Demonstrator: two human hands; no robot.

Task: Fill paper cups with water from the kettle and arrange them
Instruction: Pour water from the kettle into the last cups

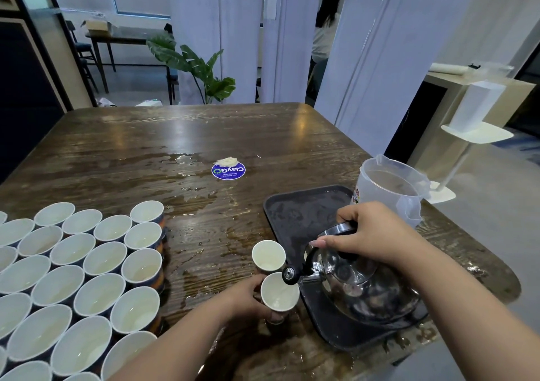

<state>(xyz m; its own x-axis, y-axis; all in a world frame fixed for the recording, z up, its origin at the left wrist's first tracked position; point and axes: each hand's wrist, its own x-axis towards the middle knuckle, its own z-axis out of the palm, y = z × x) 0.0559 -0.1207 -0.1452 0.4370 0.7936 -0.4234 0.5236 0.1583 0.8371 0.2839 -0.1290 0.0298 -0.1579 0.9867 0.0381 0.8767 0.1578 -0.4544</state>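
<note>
**Kettle tipped over a paper cup, wet desk everywhere**

The right hand (368, 236) is wrapped around the black handle of the steel kettle (359, 287), which sits tilted on the dark tray (295, 208), spout over a held cup (279, 293). The left hand (245, 298) curls around that cup just off the tray's edge. A second cup (268, 256) stands right behind it. A big cluster of cups (81, 278) fills the desk's (146, 146) left side. A plastic jug (391, 190) sits behind the tray.

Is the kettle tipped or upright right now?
Tipped: the kettle leans spout-down over the cup held by the left hand.
</note>
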